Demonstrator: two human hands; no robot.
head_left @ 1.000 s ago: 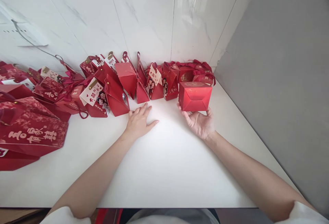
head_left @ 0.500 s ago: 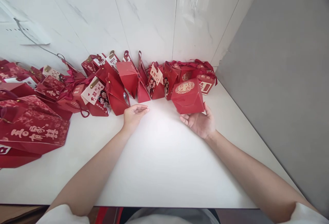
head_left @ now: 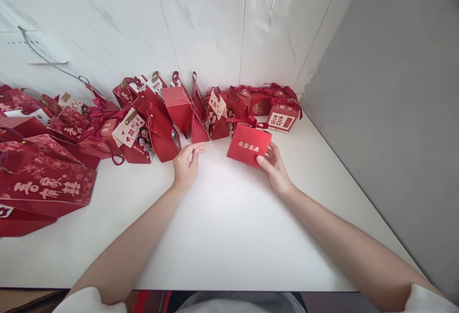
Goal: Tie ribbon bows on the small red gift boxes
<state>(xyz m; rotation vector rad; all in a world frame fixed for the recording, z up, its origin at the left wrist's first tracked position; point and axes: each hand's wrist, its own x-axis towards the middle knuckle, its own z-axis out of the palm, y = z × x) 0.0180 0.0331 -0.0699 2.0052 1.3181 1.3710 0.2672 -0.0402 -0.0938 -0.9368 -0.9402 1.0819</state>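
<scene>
My right hand [head_left: 279, 169] grips a small red gift box [head_left: 247, 144] by its right edge, thumb in front and fingers behind. A face with gold characters points towards me, and a dark red ribbon lies along the top. My left hand [head_left: 186, 162] rests near the white table with loosely bent fingers, and nothing shows in it. Just behind that hand stands a plain red box [head_left: 163, 133] with a ribbon loop. A red box with a white label [head_left: 283, 119] stands behind my right hand.
Many red gift boxes and bags line the wall. A large red gift box [head_left: 53, 172] lies at the left on the white table [head_left: 222, 236]. Marbled tiles [head_left: 208, 26] rise behind, a grey panel [head_left: 394, 112] bounds the right side, and a cable [head_left: 53, 64] hangs at the left.
The gift box in my right hand has turned, from showing a round gold pattern to a face with gold characters, and has moved slightly left. My left hand has shifted only slightly.
</scene>
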